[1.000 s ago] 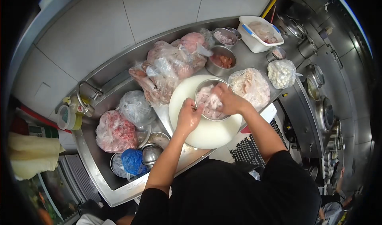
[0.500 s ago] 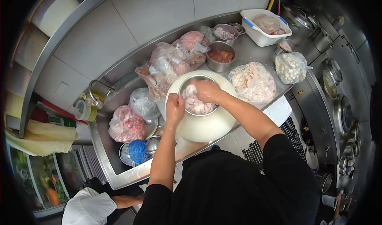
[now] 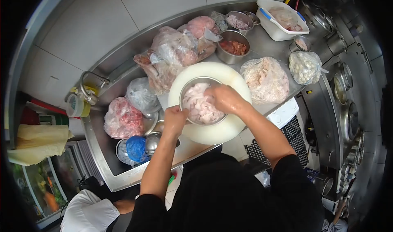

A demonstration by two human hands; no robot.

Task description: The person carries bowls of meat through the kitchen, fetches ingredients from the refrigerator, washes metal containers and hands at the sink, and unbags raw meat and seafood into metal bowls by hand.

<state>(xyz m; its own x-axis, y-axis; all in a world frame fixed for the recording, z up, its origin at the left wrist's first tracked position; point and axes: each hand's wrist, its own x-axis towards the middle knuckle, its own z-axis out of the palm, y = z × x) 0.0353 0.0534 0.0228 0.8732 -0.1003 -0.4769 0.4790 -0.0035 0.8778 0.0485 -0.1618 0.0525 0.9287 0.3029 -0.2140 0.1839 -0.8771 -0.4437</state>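
Observation:
A steel bowl (image 3: pixel 185 88) stands on a thick round white board (image 3: pixel 229 135). Pale pinkish meat pieces (image 3: pixel 200 103) fill it. My left hand (image 3: pixel 176 119) is closed on the bowl's left rim. My right hand (image 3: pixel 225 98) is inside the bowl at the right, its fingertips down in the meat and partly hidden. Right of the board lies a clear bag of pale meat (image 3: pixel 266 80); behind it is a steel pot of reddish meat (image 3: pixel 233 47).
Large bagged meat (image 3: pixel 174 51) lies behind the board. The sink at left holds a bag of red meat (image 3: pixel 123 118) and a blue bag (image 3: pixel 137 148), below a faucet (image 3: pixel 88 88). A white tub (image 3: pixel 282 21) stands back right. Another person's white-clothed shoulder (image 3: pixel 88 213) shows bottom left.
The view has shifted a little. My right hand has moved from the bowl's upper middle to its right side, showing more meat. My left hand still holds the rim.

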